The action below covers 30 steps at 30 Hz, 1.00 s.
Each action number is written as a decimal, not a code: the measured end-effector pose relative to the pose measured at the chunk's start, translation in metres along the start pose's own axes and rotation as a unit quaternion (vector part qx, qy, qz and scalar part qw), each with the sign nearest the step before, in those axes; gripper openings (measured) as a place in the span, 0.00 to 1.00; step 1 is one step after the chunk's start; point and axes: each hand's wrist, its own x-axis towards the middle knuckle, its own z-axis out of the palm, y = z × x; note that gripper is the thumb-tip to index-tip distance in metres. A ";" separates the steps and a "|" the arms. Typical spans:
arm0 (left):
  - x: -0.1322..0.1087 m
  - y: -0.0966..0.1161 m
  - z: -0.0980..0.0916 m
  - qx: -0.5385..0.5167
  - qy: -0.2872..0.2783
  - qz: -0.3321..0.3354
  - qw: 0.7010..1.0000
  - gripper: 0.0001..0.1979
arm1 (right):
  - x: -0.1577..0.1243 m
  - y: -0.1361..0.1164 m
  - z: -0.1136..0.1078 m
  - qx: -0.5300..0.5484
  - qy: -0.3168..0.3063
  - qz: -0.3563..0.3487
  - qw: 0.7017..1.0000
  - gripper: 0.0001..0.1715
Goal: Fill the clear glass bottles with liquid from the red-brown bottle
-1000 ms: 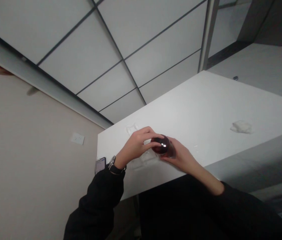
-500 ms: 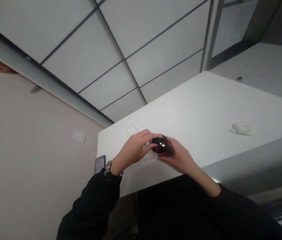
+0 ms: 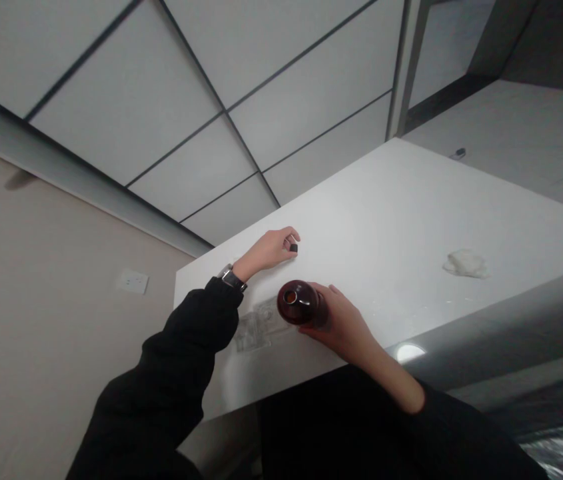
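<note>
My right hand (image 3: 345,321) is wrapped round the body of a dark reddish-brown glass bottle (image 3: 303,310). Its round, uncovered mouth faces up toward me, with orange-brown showing inside the neck. Beyond the bottle and to its left, my left hand (image 3: 272,248) pinches a small black bottle cap (image 3: 294,248) between thumb and fingers, above the white table (image 3: 366,220). A clear plastic tray (image 3: 261,323) lies on the table to the left of the bottle, partly covered by my left sleeve and the bottle.
A crumpled whitish cloth or tissue (image 3: 466,264) rests on the right part of the table. Past the far edge rises a panelled white partition (image 3: 201,160). A wall with a socket (image 3: 134,281) stands on the left. A small dark object (image 3: 460,153) lies on the floor.
The black cap has come off the bottle. My left hand has carried it away from the bottle toward the table's far side, while my right hand keeps its hold. The view has shifted slightly.
</note>
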 end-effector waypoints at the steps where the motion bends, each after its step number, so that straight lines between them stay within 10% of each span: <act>1: 0.011 -0.006 0.006 0.004 -0.010 -0.001 1.000 0.12 | 0.000 0.000 0.001 0.002 -0.002 0.000 1.000 0.45; 18: 0.044 -0.014 0.015 0.065 -0.031 0.074 0.995 0.19 | 0.007 -0.002 -0.004 0.015 -0.003 -0.008 1.000 0.51; 25: -0.107 0.005 -0.029 -0.077 0.132 0.048 0.987 0.22 | 0.000 0.004 -0.004 0.015 0.016 -0.013 1.000 0.41; 30: -0.224 -0.017 0.028 -0.275 0.226 -0.078 0.931 0.24 | -0.008 0.004 -0.006 -0.008 0.025 -0.013 1.000 0.41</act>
